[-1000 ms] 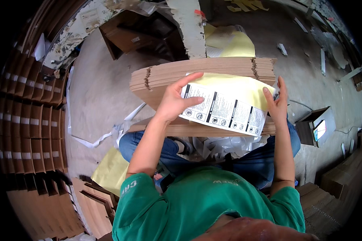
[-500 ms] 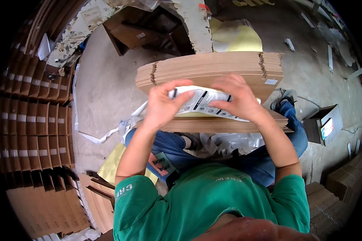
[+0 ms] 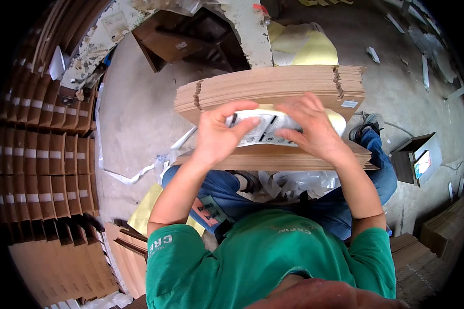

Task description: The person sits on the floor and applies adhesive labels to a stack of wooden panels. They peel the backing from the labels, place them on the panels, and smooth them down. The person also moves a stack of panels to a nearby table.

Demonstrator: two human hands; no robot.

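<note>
1. Two-handed, holding a printed sheet (image 3: 264,129) over the near part of stacked cardboard (image 3: 268,85), with its white face toward the camera and a bend between the grips.
2. With the left hand (image 3: 220,133), pinching the sheet at its left end, with thumb on the print and index finger along the upper edge.
3. With the right hand (image 3: 317,133), pinching the sheet farther right, with thumb across the print and fingers bent at the upper edge, slightly blurred.
4. Past the right hand, showing in part as a pale yellow curl.
5. Seated low at the cardboard in green shirt (image 3: 273,257) and jeans (image 3: 380,165), with knees wide and one shoe (image 3: 374,122) at the right.
6. Littered just below the cardboard's near edge with crumpled clear plastic (image 3: 310,180).
7. Flanked at right by an open box (image 3: 403,166) on the floor (image 3: 139,103), and at far left by rows of brown partitions (image 3: 44,170).
8. Backed, beyond the cardboard, by yellow paper (image 3: 317,51).
</note>
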